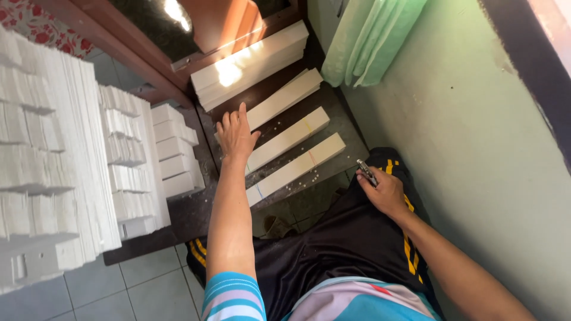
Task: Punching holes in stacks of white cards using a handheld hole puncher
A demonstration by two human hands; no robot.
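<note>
Right hand (pixel 385 191) grips a small metal tool (pixel 367 172) — left hand (pixel 236 134) lies open on long white strips (pixel 287 139).

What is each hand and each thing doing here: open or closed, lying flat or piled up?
Left hand: open, fingers spread, resting on a paper bundle.
Right hand: closed around a small metal tool, resting on the thigh.
Long paper bundles: lying flat, side by side.
White paper stacks: piled high.
Green curtain: hanging, bunched.
</note>
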